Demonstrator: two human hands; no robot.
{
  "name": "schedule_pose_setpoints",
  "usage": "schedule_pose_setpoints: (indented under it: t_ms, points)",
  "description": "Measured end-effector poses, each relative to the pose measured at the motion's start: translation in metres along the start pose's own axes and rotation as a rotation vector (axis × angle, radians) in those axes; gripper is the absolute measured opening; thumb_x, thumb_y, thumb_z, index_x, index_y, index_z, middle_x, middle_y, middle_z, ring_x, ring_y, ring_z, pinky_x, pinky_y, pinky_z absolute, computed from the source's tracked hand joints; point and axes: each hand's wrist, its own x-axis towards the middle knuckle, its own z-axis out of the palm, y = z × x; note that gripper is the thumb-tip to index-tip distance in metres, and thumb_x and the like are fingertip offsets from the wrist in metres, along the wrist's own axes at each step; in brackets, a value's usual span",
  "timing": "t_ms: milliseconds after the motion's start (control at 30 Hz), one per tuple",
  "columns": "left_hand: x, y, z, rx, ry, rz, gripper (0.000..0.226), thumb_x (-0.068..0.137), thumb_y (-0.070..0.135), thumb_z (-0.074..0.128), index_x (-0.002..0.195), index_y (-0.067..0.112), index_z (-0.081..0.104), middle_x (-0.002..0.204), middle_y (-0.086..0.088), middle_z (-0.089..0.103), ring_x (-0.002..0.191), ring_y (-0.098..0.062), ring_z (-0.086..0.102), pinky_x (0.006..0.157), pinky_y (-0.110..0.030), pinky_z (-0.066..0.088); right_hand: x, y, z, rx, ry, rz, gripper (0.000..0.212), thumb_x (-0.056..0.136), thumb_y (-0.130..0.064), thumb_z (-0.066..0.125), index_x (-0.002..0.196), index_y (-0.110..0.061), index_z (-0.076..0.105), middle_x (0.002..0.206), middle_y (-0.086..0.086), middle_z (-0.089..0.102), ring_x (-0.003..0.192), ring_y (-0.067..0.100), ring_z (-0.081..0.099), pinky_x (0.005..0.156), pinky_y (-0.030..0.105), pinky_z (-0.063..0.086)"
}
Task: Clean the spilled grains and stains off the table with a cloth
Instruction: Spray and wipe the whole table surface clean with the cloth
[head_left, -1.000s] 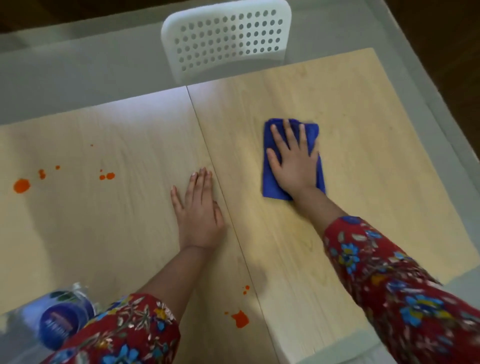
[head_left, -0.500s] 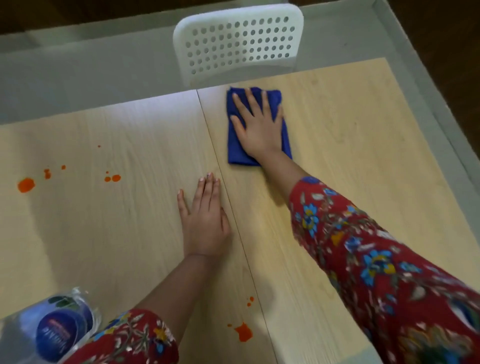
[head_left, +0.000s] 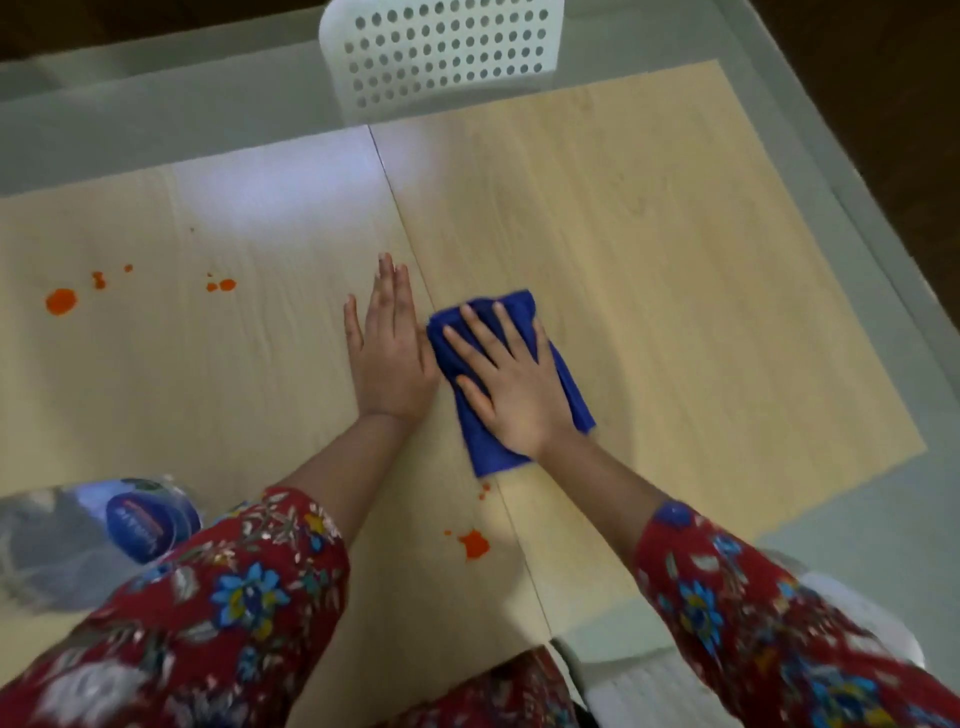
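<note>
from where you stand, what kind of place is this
Likely a home dining or work spot, though little of the room shows: a pale wood-look table, a white chair at its far side, and a blue cloth near orange stains.

One head-worn camera looks steeply down and forward, close over the desk (head_left: 675, 260), with a white chair (head_left: 441, 52) at the far edge.

Chair (head_left: 441, 57) cut off @ top edge. Bottle (head_left: 145, 519) blurry, label illegible. Mid of cloth (head_left: 493, 457) hidden under right hand (head_left: 514, 395).
</note>
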Motion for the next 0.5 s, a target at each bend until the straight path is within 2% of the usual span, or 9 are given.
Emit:
schedule_pose_setpoints:
  t_ms: [167,333,400,500]
  points:
    - [-0.044,0.004,-0.006,-0.064,-0.097,0.181,0.062,0.088,0.013,0.039,0.149,0.006,0.030,0.158,-0.010,0.027,0.144,-0.022,0.029,0.121,-0.039,0.012,-0.131,-0.004,0.008,-0.025,-0.060,0.047,0.055,0.102,-0.048,0.027,0.154,-0.035,0.016,0.163,-0.007,0.008,0.150,0.026,0.001,0.117,0.057,0.010]
    - [-0.080,0.008,-0.008,-0.130,-0.294,0.245,0.065,0.093,0.015,0.051,0.153,0.016,0.025,0.161,0.001,0.019,0.147,-0.015,0.021,0.117,-0.024,0.008,-0.187,0.030,0.007,-0.028,-0.118,0.000,0.055,0.100,-0.052,0.028,0.153,-0.038,0.019,0.162,-0.010,0.011,0.150,0.023,0.005,0.117,0.056,0.011]
    - [-0.083,0.007,-0.008,-0.135,-0.324,0.226,0.067,0.094,0.021,0.053,0.154,0.018,0.022,0.161,0.003,0.016,0.147,-0.013,0.018,0.117,-0.024,0.008,-0.181,0.064,0.003,-0.018,-0.089,0.170,0.057,0.097,-0.056,0.028,0.151,-0.042,0.018,0.162,-0.013,0.010,0.150,0.019,0.004,0.114,0.059,0.016]
    - [-0.083,0.010,-0.011,-0.132,-0.329,0.227,0.068,0.095,0.025,0.055,0.154,0.017,0.023,0.161,0.002,0.017,0.147,-0.014,0.018,0.120,-0.029,0.012,-0.140,0.108,-0.011,0.009,0.006,0.627,0.061,0.093,-0.061,0.014,0.152,-0.043,0.011,0.162,-0.015,0.002,0.150,0.017,-0.003,0.116,0.059,0.010]
